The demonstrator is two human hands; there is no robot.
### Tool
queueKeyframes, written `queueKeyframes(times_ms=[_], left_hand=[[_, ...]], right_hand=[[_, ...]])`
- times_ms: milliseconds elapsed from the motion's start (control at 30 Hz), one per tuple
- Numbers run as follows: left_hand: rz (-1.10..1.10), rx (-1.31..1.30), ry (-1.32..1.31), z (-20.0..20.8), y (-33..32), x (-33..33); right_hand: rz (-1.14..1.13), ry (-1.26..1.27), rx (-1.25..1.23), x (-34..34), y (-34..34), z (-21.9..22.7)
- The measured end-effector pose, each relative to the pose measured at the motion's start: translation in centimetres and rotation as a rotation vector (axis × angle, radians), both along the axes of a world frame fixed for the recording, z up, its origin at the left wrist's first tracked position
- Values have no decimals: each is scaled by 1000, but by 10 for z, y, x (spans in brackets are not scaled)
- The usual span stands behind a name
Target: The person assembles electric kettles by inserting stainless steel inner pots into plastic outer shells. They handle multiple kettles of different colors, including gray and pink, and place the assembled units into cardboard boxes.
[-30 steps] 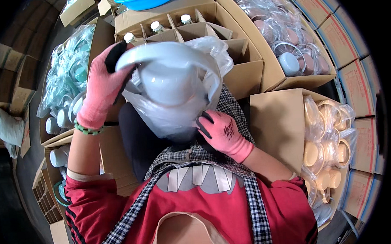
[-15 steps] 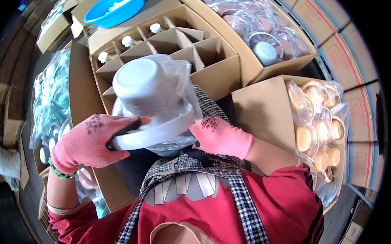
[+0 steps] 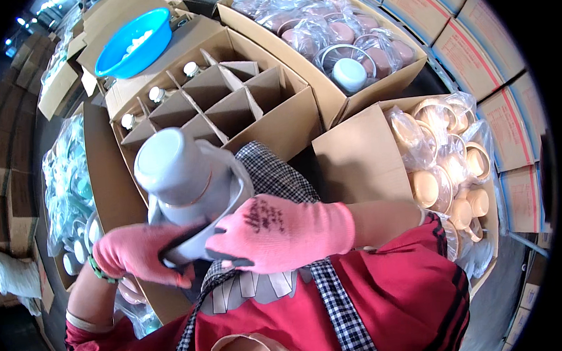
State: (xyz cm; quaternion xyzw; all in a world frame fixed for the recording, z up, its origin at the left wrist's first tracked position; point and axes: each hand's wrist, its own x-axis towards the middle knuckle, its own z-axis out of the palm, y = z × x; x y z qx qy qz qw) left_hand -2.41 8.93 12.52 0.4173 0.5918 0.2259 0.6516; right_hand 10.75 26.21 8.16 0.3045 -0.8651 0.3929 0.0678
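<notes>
A pale grey-blue thermos jug (image 3: 174,165) with a cup-shaped cap and a ring-like carrying handle is held tilted in front of my chest. My left hand (image 3: 136,253), in a pink glove, is closed on the handle's lower left part. On the near right side of the same handle, my right hand (image 3: 284,232) is closed too, its fingers curled around the edge. The two gloves nearly meet. They hide the lower body of the jug.
A divided carton (image 3: 291,127) ahead holds several white-capped bottles (image 3: 157,94). Behind it sits a blue basin (image 3: 102,65) with small white pieces. Cartons of plastic-wrapped jugs stand around: mauve (image 3: 340,31), cream (image 3: 425,188) and green (image 3: 78,180). Stacked boxes (image 3: 465,51) line the right.
The clear plastic around the jug no longer shows. My right hand has moved left onto the handle. The jug has shifted left and lower in view, and the handle is turned more upright.
</notes>
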Motion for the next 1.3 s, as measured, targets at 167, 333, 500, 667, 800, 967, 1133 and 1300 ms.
queueKeyframes(times_ms=[167,333,500,667,800,967,1133,1300], left_hand=[[24,101,496,12,-12,3],[377,6,736,10,-52,5],[474,-15,688,-6,-34,16],[511,-102,614,-12,-26,6],[396,11,801,-18,-35,12],[583,-74,712,-23,-15,7],[549,-307,554,-22,-2,-1],[588,-274,548,-24,2,4]], right_hand=[[-93,-119,-755,-13,48,13],[-1058,-107,-580,-78,277,-106],[-1611,-193,371,-91,404,-169],[-1527,-563,226,-83,429,-174],[-1040,-485,312,-53,352,-140],[-1322,-238,-244,-54,441,-138],[-1902,-392,162,-48,556,-210],[-1698,-499,-87,-54,553,-222]])
